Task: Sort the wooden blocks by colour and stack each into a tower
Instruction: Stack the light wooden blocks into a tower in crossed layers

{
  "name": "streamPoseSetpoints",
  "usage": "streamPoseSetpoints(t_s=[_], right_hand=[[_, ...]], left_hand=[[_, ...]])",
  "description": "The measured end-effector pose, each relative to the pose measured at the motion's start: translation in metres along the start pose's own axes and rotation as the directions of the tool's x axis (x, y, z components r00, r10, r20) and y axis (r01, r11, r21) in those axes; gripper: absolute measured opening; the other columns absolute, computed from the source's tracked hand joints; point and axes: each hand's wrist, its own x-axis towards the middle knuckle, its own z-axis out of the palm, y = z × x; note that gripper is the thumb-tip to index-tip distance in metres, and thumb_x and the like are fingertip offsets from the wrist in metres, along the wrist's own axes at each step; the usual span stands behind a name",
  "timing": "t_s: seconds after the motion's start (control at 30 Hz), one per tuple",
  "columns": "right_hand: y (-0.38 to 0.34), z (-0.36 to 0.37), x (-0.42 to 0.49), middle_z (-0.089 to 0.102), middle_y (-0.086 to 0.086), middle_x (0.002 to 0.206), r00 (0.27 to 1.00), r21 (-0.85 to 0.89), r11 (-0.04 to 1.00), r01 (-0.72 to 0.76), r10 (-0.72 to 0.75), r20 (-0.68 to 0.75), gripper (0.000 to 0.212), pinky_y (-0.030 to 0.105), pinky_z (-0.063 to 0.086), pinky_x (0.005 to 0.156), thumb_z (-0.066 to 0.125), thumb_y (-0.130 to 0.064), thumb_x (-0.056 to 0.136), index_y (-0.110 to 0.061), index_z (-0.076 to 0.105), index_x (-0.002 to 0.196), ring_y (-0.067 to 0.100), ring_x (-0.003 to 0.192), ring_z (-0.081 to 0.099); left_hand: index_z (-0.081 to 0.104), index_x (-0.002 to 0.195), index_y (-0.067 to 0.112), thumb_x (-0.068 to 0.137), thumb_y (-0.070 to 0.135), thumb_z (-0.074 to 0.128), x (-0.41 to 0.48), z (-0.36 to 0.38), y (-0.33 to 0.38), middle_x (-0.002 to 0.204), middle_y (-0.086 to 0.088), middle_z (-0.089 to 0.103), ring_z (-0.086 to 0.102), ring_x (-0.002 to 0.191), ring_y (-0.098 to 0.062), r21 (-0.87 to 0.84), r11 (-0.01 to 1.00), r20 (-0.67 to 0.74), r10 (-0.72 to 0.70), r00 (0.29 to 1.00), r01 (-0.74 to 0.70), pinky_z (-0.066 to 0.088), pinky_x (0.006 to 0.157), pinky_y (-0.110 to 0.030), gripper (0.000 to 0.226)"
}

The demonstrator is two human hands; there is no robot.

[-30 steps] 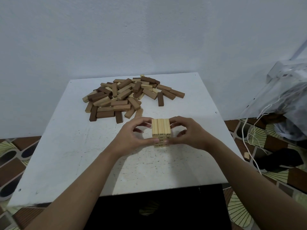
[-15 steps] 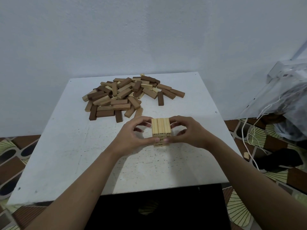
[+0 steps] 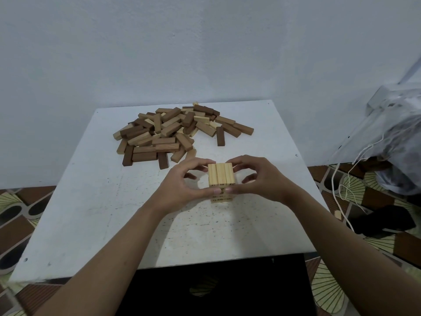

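Both forearms reach in from 6 o'clock; the left hand (image 3: 180, 185) curves round the pale tower (image 3: 220, 175) at 9 o'clock, the right hand (image 3: 259, 179) at 3 o'clock; its blocks are smooth, straight-grained bars, three abreast on top; curled fingers (image 3: 200, 161) clamp its sides, thumbs pressing the near face; it stands on the speckled white tabletop (image 3: 102, 201), the loose pile (image 3: 173, 133) of mixed browns at 11 o'clock.
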Motion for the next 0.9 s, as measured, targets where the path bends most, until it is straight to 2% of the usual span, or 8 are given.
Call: streamPoseSetpoints(t_s=[0.17, 0.33, 0.47, 0.6, 0.73, 0.8, 0.9], right_hand=[[-0.002, -0.001, 0.001, 0.065, -0.019, 0.121, 1.0, -0.006, 1.0, -0.001, 0.001, 0.01, 0.059, 0.03, 0.057, 0.082, 0.086, -0.043, 0.068, -0.034, 0.066, 0.123, 0.003, 0.115, 0.058], [-0.004, -0.002, 0.001, 0.065, -0.02, 0.12, 1.0, -0.008, 1.0, -0.004, 0.004, 0.019, 0.055, 0.031, 0.057, 0.082, 0.086, -0.046, 0.067, -0.042, 0.064, 0.118, 0.003, 0.115, 0.059], [-0.002, -0.003, 0.003, 0.065, -0.018, 0.122, 1.0, -0.033, 0.999, -0.003, 0.004, 0.028, 0.056, 0.031, 0.057, 0.083, 0.087, -0.04, 0.071, -0.036, 0.065, 0.123, 0.004, 0.115, 0.059], [-0.004, -0.004, 0.002, 0.065, -0.02, 0.121, 0.999, -0.045, 0.999, -0.003, 0.005, 0.035, 0.057, 0.032, 0.057, 0.083, 0.087, -0.039, 0.072, -0.034, 0.065, 0.124, 0.003, 0.115, 0.058], [-0.006, -0.004, 0.0, 0.063, -0.018, 0.123, 0.999, -0.053, 0.998, -0.023, 0.024, 0.025, 0.065, 0.037, 0.059, 0.087, 0.086, -0.049, 0.07, -0.04, 0.06, 0.128, 0.004, 0.115, 0.059], [-0.008, -0.006, -0.002, 0.064, -0.017, 0.121, 0.999, -0.011, 0.999, -0.045, 0.045, -0.007, 0.06, 0.037, 0.058, 0.091, 0.081, -0.053, 0.072, -0.043, 0.06, 0.127, 0.005, 0.114, 0.06], [-0.014, -0.007, -0.004, 0.068, -0.018, 0.115, 0.996, 0.086, 0.995, -0.045, 0.052, -0.074, 0.047, 0.038, 0.053, 0.095, 0.072, -0.057, 0.077, -0.04, 0.065, 0.12, 0.003, 0.111, 0.062]], left_hand=[[0.065, 0.128, 0.033, 0.071, 0.046, 0.086, 0.001, 0.002, -0.001, 0.124, 0.017, 0.066, 0.059, 0.121, -0.007, -0.003, 1.0, -0.007, 0.008, 1.0, -0.008, 0.052, 0.091, -0.033, 0.061], [0.065, 0.124, 0.037, 0.071, 0.047, 0.085, 0.001, 0.002, 0.0, 0.122, 0.019, 0.066, 0.059, 0.12, -0.005, -0.003, 1.0, -0.012, 0.008, 1.0, -0.008, 0.051, 0.089, -0.028, 0.057], [0.065, 0.123, 0.038, 0.071, 0.048, 0.084, 0.002, 0.002, 0.001, 0.121, 0.02, 0.065, 0.059, 0.119, -0.005, -0.001, 1.0, -0.012, 0.011, 1.0, -0.011, 0.051, 0.088, -0.027, 0.057], [0.066, 0.124, 0.035, 0.07, 0.049, 0.085, 0.001, 0.002, 0.001, 0.122, 0.019, 0.066, 0.059, 0.12, -0.006, -0.004, 1.0, -0.009, 0.01, 1.0, -0.01, 0.051, 0.089, -0.029, 0.059], [0.063, 0.132, 0.036, 0.066, 0.06, 0.087, 0.0, -0.001, -0.001, 0.127, 0.019, 0.064, 0.058, 0.122, -0.006, 0.013, 1.0, 0.005, -0.015, 1.0, 0.014, 0.052, 0.092, -0.032, 0.074], [0.063, 0.133, 0.035, 0.066, 0.061, 0.084, 0.0, -0.005, 0.001, 0.126, 0.021, 0.064, 0.059, 0.121, -0.006, 0.0, 1.0, -0.003, -0.026, 1.0, 0.026, 0.051, 0.092, -0.03, 0.075], [0.066, 0.13, 0.033, 0.076, 0.057, 0.078, 0.0, -0.013, 0.007, 0.123, 0.016, 0.067, 0.062, 0.118, -0.011, -0.057, 0.998, -0.034, -0.034, 0.999, 0.032, 0.053, 0.097, -0.037, 0.061]])
